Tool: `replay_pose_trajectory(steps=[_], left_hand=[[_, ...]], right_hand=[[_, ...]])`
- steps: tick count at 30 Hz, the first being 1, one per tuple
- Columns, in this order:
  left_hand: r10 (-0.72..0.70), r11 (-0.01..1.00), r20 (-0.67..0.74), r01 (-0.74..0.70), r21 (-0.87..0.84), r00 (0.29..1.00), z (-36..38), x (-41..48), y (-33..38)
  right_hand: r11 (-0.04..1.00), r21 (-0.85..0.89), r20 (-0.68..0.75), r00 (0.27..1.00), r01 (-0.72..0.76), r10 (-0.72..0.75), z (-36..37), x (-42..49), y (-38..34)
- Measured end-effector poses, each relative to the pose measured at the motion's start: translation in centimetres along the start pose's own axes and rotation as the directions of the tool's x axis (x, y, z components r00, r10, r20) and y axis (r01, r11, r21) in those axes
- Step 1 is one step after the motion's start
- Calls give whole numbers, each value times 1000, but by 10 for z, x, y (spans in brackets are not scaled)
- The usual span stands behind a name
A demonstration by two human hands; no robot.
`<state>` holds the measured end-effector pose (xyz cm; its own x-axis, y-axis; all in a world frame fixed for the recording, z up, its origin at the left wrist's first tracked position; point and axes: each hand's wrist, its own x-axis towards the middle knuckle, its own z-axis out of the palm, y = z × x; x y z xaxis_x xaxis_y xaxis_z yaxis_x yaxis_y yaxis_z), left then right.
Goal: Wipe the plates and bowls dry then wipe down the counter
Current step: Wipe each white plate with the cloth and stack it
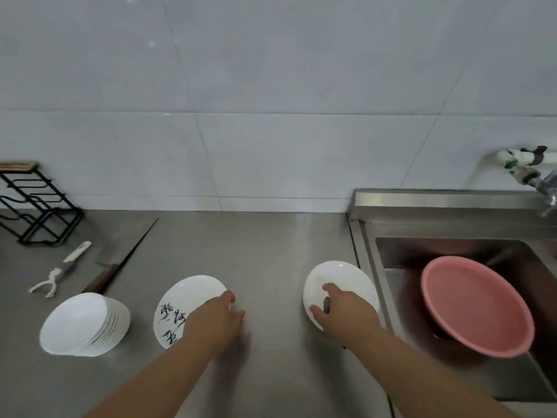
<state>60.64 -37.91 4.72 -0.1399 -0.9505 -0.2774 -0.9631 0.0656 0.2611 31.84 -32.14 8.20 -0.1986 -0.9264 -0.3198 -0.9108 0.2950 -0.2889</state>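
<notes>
A white plate with black brush writing lies on the steel counter. My left hand grips its right rim, thumb on top. To the right, close to the sink, lies a plain white plate. My right hand covers its near side and holds it, thumb and forefinger on the plate's face. A small dark shape shows between them; I cannot tell what it is. A tilted stack of several white bowls stands at the left.
A steel sink at the right holds a pink basin, with a tap above it. A cleaver, a white peeler and a black wire rack are at the back left. A tiled wall is behind.
</notes>
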Motion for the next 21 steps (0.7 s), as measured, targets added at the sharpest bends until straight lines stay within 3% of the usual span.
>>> replay_pose_trajectory(steps=[10,16,21], left_hand=[[-116,992,6,116,-57,993,-19,-29,-145],[-106,972,70,118,-201,992,-12,-22,-178],[-86,962,80,104,-254,993,-14,-7,-180]], right_hand=[[988,60,167,974,142,-150,61,9,-125],[984,159,260,958,82,-122,96,12,-173],[980,200,215,975,7,-51,109,17,-193]])
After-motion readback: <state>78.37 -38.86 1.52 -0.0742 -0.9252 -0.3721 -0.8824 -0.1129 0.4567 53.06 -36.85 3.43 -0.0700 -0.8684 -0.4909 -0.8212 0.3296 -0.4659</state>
